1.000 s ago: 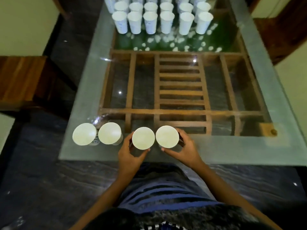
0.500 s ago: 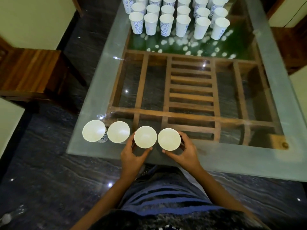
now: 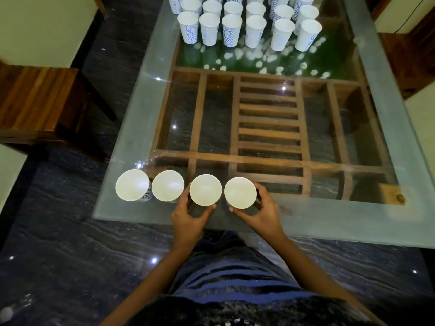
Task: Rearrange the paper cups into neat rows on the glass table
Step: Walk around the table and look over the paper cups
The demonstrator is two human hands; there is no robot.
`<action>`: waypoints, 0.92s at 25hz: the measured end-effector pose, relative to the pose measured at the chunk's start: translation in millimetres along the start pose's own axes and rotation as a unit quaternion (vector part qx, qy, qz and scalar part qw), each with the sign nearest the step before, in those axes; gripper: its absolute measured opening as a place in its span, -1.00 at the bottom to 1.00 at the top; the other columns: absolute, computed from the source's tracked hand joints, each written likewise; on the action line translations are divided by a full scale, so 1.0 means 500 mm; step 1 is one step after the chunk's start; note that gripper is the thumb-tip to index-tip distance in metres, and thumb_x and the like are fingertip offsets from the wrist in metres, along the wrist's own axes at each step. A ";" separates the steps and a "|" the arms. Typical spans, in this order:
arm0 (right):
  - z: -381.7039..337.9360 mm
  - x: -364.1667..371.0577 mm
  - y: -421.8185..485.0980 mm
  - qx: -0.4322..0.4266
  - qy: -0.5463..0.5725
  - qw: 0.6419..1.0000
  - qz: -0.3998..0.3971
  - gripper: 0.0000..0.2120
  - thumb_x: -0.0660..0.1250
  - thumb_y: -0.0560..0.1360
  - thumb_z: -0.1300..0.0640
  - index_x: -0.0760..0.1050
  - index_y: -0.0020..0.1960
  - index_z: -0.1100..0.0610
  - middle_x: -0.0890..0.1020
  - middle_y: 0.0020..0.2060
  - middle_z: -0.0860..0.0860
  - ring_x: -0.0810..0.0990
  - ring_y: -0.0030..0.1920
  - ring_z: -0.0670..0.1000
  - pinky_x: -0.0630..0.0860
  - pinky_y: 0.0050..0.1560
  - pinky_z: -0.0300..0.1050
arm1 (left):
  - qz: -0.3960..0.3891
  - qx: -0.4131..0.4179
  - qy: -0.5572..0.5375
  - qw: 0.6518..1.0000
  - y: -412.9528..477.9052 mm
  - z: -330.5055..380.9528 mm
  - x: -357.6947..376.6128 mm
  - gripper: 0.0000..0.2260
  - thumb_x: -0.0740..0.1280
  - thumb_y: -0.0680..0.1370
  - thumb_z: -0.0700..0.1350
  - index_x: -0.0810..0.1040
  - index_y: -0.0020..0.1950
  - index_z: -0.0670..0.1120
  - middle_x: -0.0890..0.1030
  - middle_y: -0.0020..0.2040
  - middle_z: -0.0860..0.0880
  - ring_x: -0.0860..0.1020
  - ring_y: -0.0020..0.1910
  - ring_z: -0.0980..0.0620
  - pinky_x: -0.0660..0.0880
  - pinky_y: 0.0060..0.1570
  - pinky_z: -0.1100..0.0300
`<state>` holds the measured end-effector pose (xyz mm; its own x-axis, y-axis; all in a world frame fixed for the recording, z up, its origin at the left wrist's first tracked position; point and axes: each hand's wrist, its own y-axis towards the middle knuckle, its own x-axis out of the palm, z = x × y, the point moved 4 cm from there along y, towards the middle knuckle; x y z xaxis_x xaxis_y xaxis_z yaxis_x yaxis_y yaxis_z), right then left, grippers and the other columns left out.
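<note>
Along the near edge of the tabletop (image 3: 329, 218), the third cup (image 3: 205, 189) is gripped by the curled left hand (image 3: 188, 221) and the fourth cup (image 3: 240, 192) by the curled right hand (image 3: 264, 215), and both are best set upright, level with the second cup (image 3: 167, 185) and evenly gapped.

held cups (image 3: 205, 189) slid left, gap narrowed
</note>
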<state>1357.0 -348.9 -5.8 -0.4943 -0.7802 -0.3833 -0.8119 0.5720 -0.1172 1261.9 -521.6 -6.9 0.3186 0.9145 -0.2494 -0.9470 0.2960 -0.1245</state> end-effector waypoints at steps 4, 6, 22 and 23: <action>0.002 0.003 -0.002 -0.003 -0.006 1.000 0.007 -0.31 0.59 0.21 0.07 0.33 0.23 -0.05 0.46 0.16 -0.14 0.43 0.17 -0.17 0.43 0.13 -0.38 | -0.005 0.000 0.001 1.000 0.000 -0.001 0.001 -0.33 0.54 0.29 -0.16 0.32 0.27 0.18 0.44 0.24 0.17 0.43 0.26 0.08 0.39 0.21 0.19; 0.001 0.004 -0.003 0.000 -0.004 1.000 0.008 -0.31 0.59 0.21 0.07 0.33 0.24 -0.05 0.46 0.15 -0.16 0.43 0.16 -0.19 0.42 0.12 -0.41 | -0.009 -0.003 -0.003 1.000 -0.002 -0.005 0.001 -0.34 0.54 0.29 -0.16 0.33 0.28 0.16 0.45 0.26 0.12 0.43 0.27 0.06 0.40 0.22 0.16; 0.035 0.019 -0.119 0.065 0.046 0.995 0.060 -0.38 0.55 0.23 0.02 0.42 0.23 0.06 0.55 0.11 -0.02 0.56 0.11 -0.09 0.51 0.11 -0.31 | -0.053 -0.038 -0.011 0.998 -0.057 -0.039 -0.063 -0.48 0.48 0.36 -0.27 0.44 0.29 -0.13 0.50 0.20 0.01 0.48 0.19 0.08 0.39 0.13 0.44; 0.034 0.024 -0.132 0.059 0.057 0.995 0.058 -0.42 0.54 0.23 -0.01 0.44 0.19 0.05 0.56 0.07 -0.03 0.58 0.09 -0.08 0.53 0.09 -0.27 | -0.043 -0.033 -0.006 0.999 -0.064 -0.041 -0.072 -0.52 0.47 0.37 -0.27 0.46 0.26 -0.11 0.51 0.17 0.02 0.50 0.16 0.09 0.40 0.10 0.47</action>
<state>1409.9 -391.7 -18.4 -0.6204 -0.7267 -0.2950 -0.7080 0.6807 -0.1879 1281.5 -569.6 -13.8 0.3985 0.8898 -0.2226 -0.9111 0.3561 -0.2074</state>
